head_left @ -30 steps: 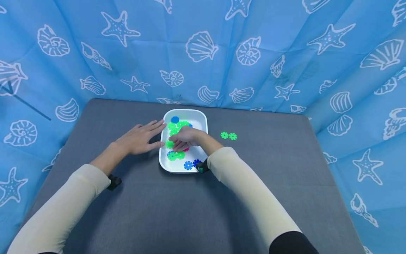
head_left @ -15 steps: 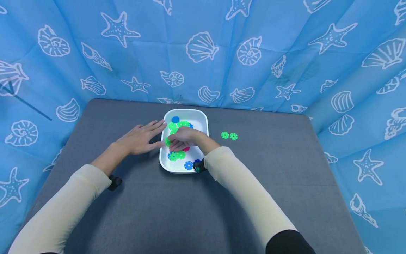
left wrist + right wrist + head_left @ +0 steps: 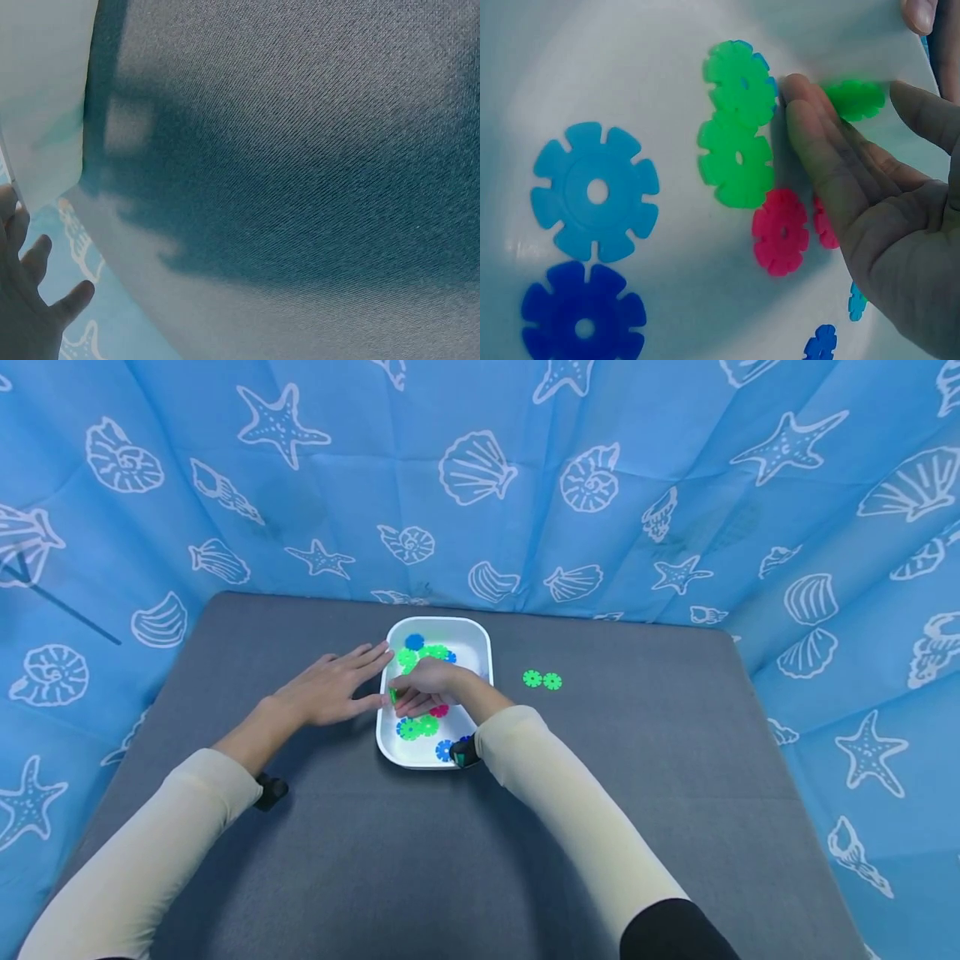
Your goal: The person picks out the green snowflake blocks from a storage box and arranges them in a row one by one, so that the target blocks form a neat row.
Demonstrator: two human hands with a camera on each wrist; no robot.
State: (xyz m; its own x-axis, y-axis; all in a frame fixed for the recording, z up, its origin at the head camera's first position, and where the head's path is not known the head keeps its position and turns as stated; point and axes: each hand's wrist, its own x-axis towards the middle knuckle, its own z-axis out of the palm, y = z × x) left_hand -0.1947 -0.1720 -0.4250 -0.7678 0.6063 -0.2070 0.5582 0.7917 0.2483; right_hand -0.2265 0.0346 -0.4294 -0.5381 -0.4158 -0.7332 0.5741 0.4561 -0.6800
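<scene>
A white tray point(image 3: 474, 647) holds several slotted interlocking discs in green, blue and red. My left hand point(image 3: 330, 689) has its fingers spread, with fingertips at the tray's left rim. Inside the tray, my right hand point(image 3: 429, 685) reaches to the left wall. A green interlocking disc point(image 3: 855, 100) sits between its thumb and fingers, tilted against that wall. Below the hand, two overlapping green discs point(image 3: 739, 157), a red disc point(image 3: 780, 231), a light blue disc point(image 3: 596, 191) and a dark blue disc point(image 3: 583, 315) lie on the tray floor. The left wrist view shows mostly cloth and shadow.
Two green discs point(image 3: 542, 680) lie side by side on the grey tabletop point(image 3: 645, 760), right of the tray. Behind the table hangs a blue curtain point(image 3: 525, 527) printed with shells and starfish.
My right hand has shifted a little left across the tray, and the green disc at its fingers has moved with it to the left wall, tilting up. The left hand stays put.
</scene>
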